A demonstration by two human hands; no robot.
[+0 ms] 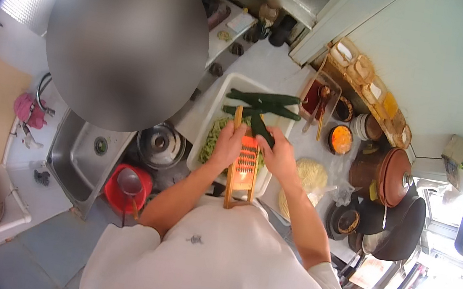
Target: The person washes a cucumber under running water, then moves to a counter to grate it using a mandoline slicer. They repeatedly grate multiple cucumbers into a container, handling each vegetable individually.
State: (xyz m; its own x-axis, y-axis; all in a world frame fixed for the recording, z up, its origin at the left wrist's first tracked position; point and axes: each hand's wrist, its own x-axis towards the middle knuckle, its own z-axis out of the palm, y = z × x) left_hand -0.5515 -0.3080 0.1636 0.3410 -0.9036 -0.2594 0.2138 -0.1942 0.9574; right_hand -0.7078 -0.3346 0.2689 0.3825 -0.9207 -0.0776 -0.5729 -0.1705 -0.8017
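My left hand (229, 144) grips the side of a wooden-framed grater (246, 164) with an orange toothed plate, its lower end near my shirt. My right hand (276, 152) holds a dark green cucumber (262, 132) at the grater's upper part. Beneath is a white rectangular tray (227, 85). Shredded green vegetable (213, 139) lies in the tray, left of the grater. Several whole cucumbers (265, 100) lie crossed over each other at the tray's far end. The hands hide part of the grater and of the shreds.
Right of the tray stand a container of red sauce (310, 98), an orange-filled bowl (341, 139), bagged noodles (311, 176) and a lidded brown pot (381, 176). Left are a metal pot lid (160, 145), a red bucket (128, 189) and a steel sink (82, 153). A blurred disc covers the upper left.
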